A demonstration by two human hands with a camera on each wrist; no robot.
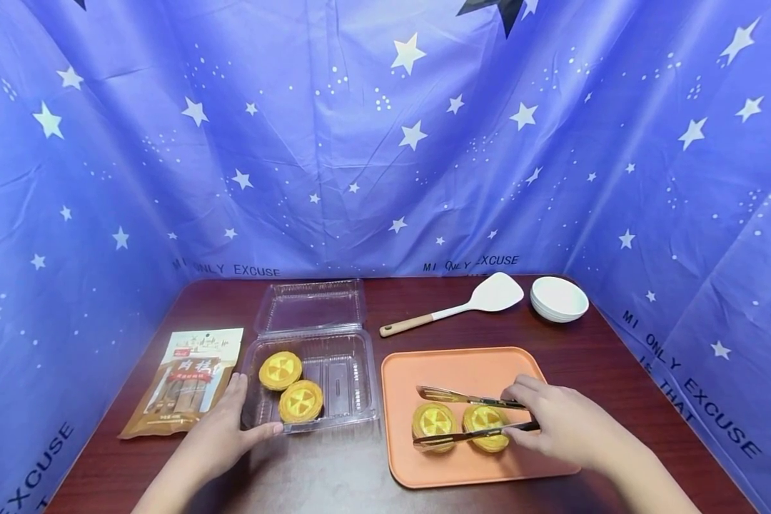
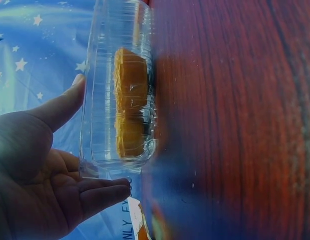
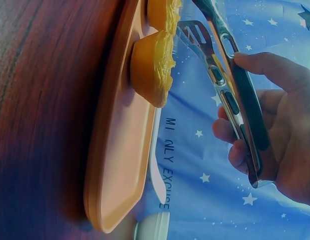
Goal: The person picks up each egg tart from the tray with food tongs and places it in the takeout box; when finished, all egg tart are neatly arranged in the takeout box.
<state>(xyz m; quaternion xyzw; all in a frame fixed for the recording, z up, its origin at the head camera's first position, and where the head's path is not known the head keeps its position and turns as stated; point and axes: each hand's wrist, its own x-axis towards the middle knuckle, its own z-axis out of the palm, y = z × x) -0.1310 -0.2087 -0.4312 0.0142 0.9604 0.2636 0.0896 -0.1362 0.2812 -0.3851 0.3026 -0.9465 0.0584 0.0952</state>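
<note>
On the left, a hinged clear plastic container (image 1: 343, 378) lies with its lid folded back. Inside it, one egg tart (image 1: 279, 370) sits against another egg tart (image 1: 301, 402). My left hand (image 1: 218, 435) rests at its near left corner, thumb along the front rim and fingers extended beside the left wall. My right hand (image 1: 562, 425) holds black-and-silver food tongs (image 3: 242, 100) with their arms spread. They hang over an orange tray (image 1: 462, 365), where an egg tart (image 1: 433, 417) and a second egg tart (image 1: 486, 415) sit side by side, partly covered by the tongs' near arm.
A brown-and-white snack packet (image 1: 189, 378) lies left of the container. Behind the tray are a white spatula (image 1: 495, 293) with a wooden handle and stacked white bowls (image 1: 559, 300). Blue star-patterned cloth (image 1: 360, 143) encloses the back and sides of the dark red wooden table (image 1: 334, 471).
</note>
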